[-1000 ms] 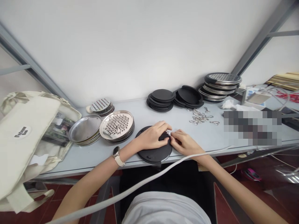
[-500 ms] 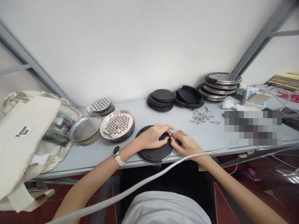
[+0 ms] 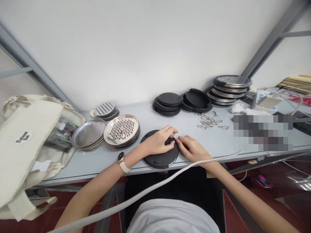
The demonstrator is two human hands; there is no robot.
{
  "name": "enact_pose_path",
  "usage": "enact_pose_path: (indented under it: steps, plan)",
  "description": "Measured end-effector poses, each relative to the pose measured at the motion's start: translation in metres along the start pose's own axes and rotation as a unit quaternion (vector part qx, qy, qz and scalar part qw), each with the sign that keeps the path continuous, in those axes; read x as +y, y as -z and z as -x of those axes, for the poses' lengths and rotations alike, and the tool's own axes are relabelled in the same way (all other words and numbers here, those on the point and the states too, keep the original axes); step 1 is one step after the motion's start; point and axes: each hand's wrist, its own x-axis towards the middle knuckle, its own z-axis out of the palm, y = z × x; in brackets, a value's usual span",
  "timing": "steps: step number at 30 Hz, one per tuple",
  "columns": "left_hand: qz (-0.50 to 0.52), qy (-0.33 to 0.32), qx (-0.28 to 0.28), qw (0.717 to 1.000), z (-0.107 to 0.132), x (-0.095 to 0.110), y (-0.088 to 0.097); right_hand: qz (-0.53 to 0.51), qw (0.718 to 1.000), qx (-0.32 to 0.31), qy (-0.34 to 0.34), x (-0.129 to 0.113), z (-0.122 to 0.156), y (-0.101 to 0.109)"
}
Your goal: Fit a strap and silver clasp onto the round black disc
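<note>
A black round plastic disc (image 3: 157,158) lies near the table's front edge, partly covered by my hands. My left hand (image 3: 157,141) bends over it from the left, thumb and fingers closed on its right part. At the disc's right side my right hand (image 3: 190,147) pinches a small silver metal clip (image 3: 175,137) between thumb and index finger. The clip touches the disc's edge; whether it is hooked through is hidden by the fingers. Behind and to the right, several loose metal clips (image 3: 209,121) lie in a scattered pile.
Stacked grater plates (image 3: 122,131) and metal trays (image 3: 88,132) stand left, with smaller graters (image 3: 105,110) behind. Black discs (image 3: 168,98), black holders (image 3: 197,99) and a grater stack (image 3: 232,82) line the back. A cream bag (image 3: 31,142) sits left; a white cable (image 3: 155,184) crosses in front.
More of the metal clip shows between my hands, now slanted. My left fingertips have shifted slightly, and my right fingers have drawn back a little to the right.
</note>
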Motion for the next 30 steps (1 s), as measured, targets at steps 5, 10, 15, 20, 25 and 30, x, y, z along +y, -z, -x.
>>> enact_pose_path:
  steps: [5,10,15,20,25,30]
  plan:
    - [0.017,-0.005,-0.012,1.0,0.0002,0.0005,0.0013,-0.005,1.0,-0.01,-0.004,0.0017,-0.0001,0.0]
    - [0.035,-0.014,-0.036,0.999,0.0006,0.0035,0.0027,-0.014,1.0,-0.022,-0.001,0.0013,-0.0004,0.0013]
    - [-0.009,-0.017,-0.03,0.999,-0.0008,0.0053,0.0038,-0.021,0.999,-0.037,-0.009,0.0008,-0.0005,0.0036]
    - [-0.06,-0.016,-0.018,0.998,-0.0014,0.0049,0.0039,-0.024,0.999,-0.04,-0.012,0.0016,-0.001,0.0041]
    - [-0.089,-0.008,-0.024,0.996,-0.001,0.0029,0.0028,-0.025,0.999,-0.04,-0.016,0.0014,-0.0008,0.004]
    - [-0.107,-0.002,-0.022,0.994,-0.0011,0.0022,0.0027,-0.024,0.999,-0.041,-0.016,0.0003,-0.0006,0.005]
